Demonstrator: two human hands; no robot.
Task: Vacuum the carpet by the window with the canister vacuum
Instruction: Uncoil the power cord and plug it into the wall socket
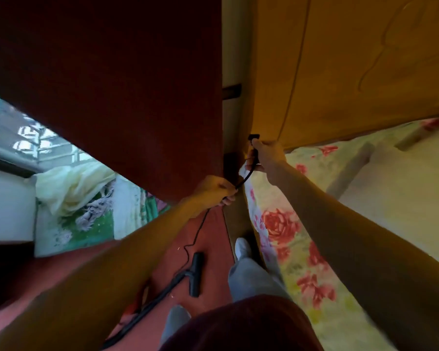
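As far as I can tell from where I'm standing, the actual vacuuming hasn't started yet, this is the setup stage.

Going L to R: the window (13, 133) is on the far left w/ some pale yellow cloth (69, 183) bunched on the ledge below it, and a big dark red curtain (112, 84) hangs next to that. Down on the red carpet (213, 231) the vacuum's floor nozzle (196, 274) is lying flat, nobody touching it, its wand (147, 312) trailing off toward the bottom left. Can't see the canister body itself, prob out of shot.

Then there's the left hand (217, 191), fingers curled tight round the black power cord (247, 175), which runs from the carpet up through that fist. A bit further right, the right hand (264, 154) grips the plug end (253, 137), holding it up by the gap btw the curtain and the wooden headboard (340, 72). I'd guess there's a socket in there but tbh I can't see one, too dark. Far right is the bed w/ the flowery sheet (289, 224).

So imo: done = vacuum is over on the window side, cord is out. Left = get it plugged in, switch on, pick up the wand and do the whole carpet. Basically 0% of the cleaning, prep maybe half done.
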